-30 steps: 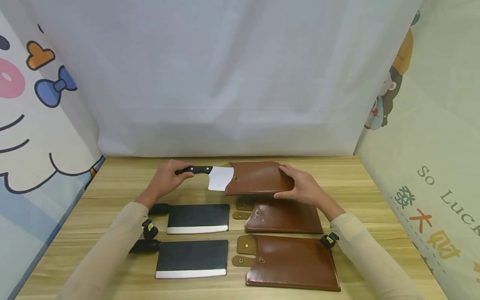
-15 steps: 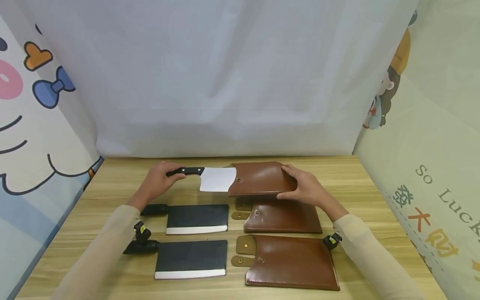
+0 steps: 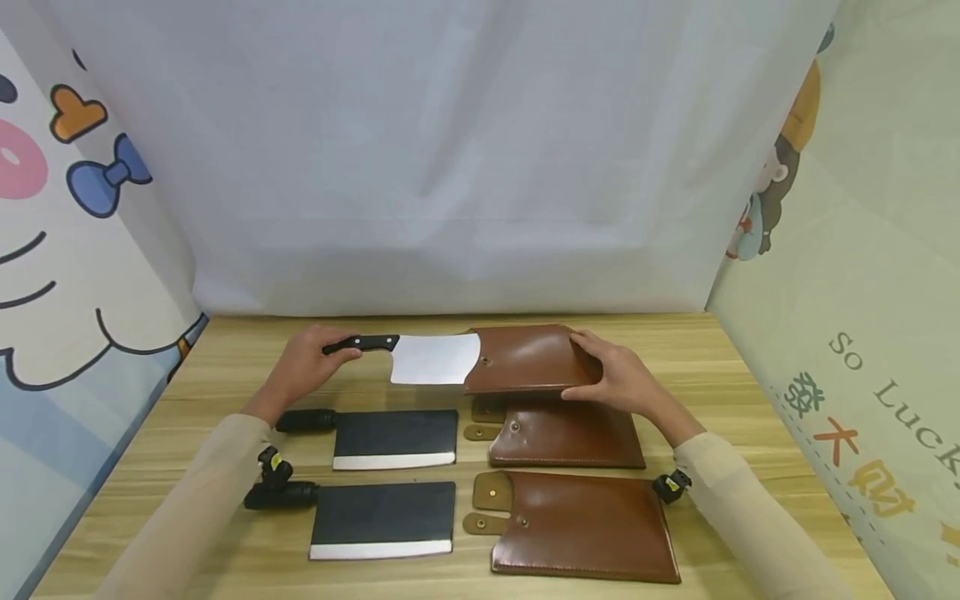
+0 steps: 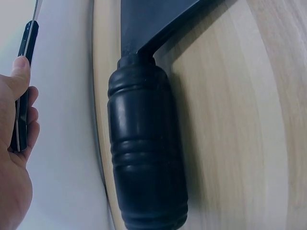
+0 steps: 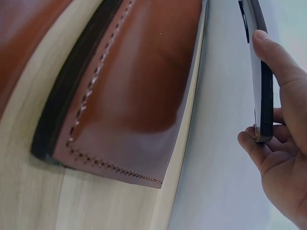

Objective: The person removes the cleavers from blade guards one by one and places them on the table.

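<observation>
My left hand (image 3: 303,362) grips the black riveted handle of a cleaver (image 3: 431,360) with a bright silver blade. The blade points right, its far end hidden in the mouth of a brown leather sheath (image 3: 532,358). At the sheath's other end my right hand (image 3: 618,375) pinches it, thumb on one long edge side and fingers on the other. In the left wrist view, thumb and fingers wrap the thin black handle (image 4: 31,43). In the right wrist view, the held sheath (image 5: 267,96) appears edge-on between thumb and fingers, raised above the table.
Two dark cleavers with white edges, an upper one (image 3: 397,435) and a lower one (image 3: 382,512), lie at left on the wooden table (image 3: 202,517). Right of them lie two brown sheaths, one upper (image 3: 570,437) and one lower (image 3: 588,525), with snap straps. A pale cloth (image 3: 450,167) hangs behind.
My left hand has drawn the cleaver leftward, so more silver blade shows out of the sheath. My right hand has shifted slightly right with the sheath. The things on the table stay put.
</observation>
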Motion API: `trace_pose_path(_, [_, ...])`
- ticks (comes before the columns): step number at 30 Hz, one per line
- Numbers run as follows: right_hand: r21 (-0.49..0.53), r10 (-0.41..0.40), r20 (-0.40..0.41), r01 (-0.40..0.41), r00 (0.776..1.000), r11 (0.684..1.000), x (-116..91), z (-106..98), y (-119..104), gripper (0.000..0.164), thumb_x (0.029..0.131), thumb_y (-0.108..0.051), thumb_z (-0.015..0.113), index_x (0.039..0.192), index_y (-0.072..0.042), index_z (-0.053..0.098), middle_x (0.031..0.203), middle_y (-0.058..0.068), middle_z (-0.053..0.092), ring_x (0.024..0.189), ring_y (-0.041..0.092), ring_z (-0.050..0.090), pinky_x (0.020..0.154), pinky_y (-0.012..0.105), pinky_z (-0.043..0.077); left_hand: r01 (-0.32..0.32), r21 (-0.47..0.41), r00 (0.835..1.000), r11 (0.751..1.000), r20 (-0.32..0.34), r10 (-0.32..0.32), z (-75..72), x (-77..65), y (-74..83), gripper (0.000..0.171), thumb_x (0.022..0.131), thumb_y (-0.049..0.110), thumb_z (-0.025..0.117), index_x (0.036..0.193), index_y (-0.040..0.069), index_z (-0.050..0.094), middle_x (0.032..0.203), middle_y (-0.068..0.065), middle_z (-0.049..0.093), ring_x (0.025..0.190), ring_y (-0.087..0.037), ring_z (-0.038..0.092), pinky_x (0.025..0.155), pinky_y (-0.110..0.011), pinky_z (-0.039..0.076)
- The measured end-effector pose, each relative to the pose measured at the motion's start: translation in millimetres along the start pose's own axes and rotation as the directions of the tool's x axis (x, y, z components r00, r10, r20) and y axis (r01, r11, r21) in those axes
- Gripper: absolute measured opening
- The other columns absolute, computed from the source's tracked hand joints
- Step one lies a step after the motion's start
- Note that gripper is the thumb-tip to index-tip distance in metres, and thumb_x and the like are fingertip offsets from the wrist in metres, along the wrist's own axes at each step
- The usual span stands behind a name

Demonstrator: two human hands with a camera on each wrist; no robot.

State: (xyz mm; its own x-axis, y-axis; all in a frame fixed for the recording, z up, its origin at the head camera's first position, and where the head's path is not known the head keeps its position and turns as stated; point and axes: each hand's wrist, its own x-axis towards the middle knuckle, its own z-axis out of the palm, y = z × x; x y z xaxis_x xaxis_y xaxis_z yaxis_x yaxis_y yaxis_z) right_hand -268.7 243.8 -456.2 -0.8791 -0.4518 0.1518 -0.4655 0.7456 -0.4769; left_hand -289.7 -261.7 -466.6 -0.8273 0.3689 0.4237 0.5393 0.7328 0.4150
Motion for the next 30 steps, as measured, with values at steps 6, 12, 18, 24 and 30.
trace_pose_path(6, [0.008, 0.016, 0.001, -0.016, 1.000, 1.000, -4, -3, 1, 0.101, 0.080, -0.048, 0.087, 0.157, -0.005, 0.039, 0.160, 0.026, 0.036, 0.142, 0.047, 0.041, 0.110, 0.062, 0.039, 0.017, 0.016, 1.000, 1.000, 0.008, -0.018, -6.7, -1.2, 1.8, 0.036, 0.093, 0.017, 0.076, 0.124, -0.002, 0.072, 0.113, -0.021, 0.074, 0.100, -0.040, 0.067, 0.085, -0.059, 0.051])
trace_pose_path(12, [0.011, 0.019, -0.004, -0.019, 1.000, 1.000, -7, -5, 3, 0.101, 0.080, -0.048, 0.087, 0.158, -0.006, 0.038, 0.160, 0.026, 0.035, 0.142, 0.047, 0.041, 0.109, 0.062, 0.039, 0.024, 0.023, 1.000, 0.999, -0.007, -0.024, -11.0, -3.0, 1.5, 0.035, 0.094, 0.017, 0.076, 0.123, -0.002, 0.073, 0.112, -0.020, 0.074, 0.099, -0.039, 0.065, 0.085, -0.058, 0.050])
trace_pose_path(18, [0.008, 0.018, -0.015, -0.018, 1.000, 1.000, -10, -8, 2, 0.101, 0.080, -0.046, 0.088, 0.157, -0.004, 0.039, 0.160, 0.026, 0.036, 0.142, 0.047, 0.041, 0.110, 0.062, 0.039, 0.036, 0.031, 0.999, 0.999, -0.017, -0.035, -13.6, -5.8, -2.8, 0.036, 0.094, 0.017, 0.076, 0.124, -0.002, 0.072, 0.114, -0.021, 0.074, 0.099, -0.038, 0.065, 0.084, -0.058, 0.051])
trace_pose_path(24, [0.007, 0.024, -0.018, -0.024, 1.000, 1.000, -13, -11, 2, 0.101, 0.079, -0.047, 0.088, 0.157, -0.004, 0.039, 0.160, 0.026, 0.036, 0.143, 0.047, 0.039, 0.111, 0.062, 0.038, 0.022, 0.034, 1.000, 0.999, -0.022, -0.022, -18.6, -6.8, -5.8, 0.035, 0.093, 0.016, 0.076, 0.123, -0.002, 0.073, 0.112, -0.020, 0.074, 0.094, -0.036, 0.066, 0.079, -0.055, 0.050])
trace_pose_path(30, [0.010, 0.031, -0.024, -0.030, 0.999, 0.999, -17, -15, 5, 0.101, 0.079, -0.046, 0.088, 0.157, -0.004, 0.039, 0.160, 0.026, 0.035, 0.143, 0.047, 0.039, 0.110, 0.062, 0.038, 0.000, 0.036, 1.000, 0.999, -0.030, 0.001, -23.3, -8.1, -7.1, 0.035, 0.092, 0.014, 0.078, 0.122, -0.003, 0.073, 0.113, -0.021, 0.074, 0.099, -0.040, 0.066, 0.085, -0.059, 0.051])
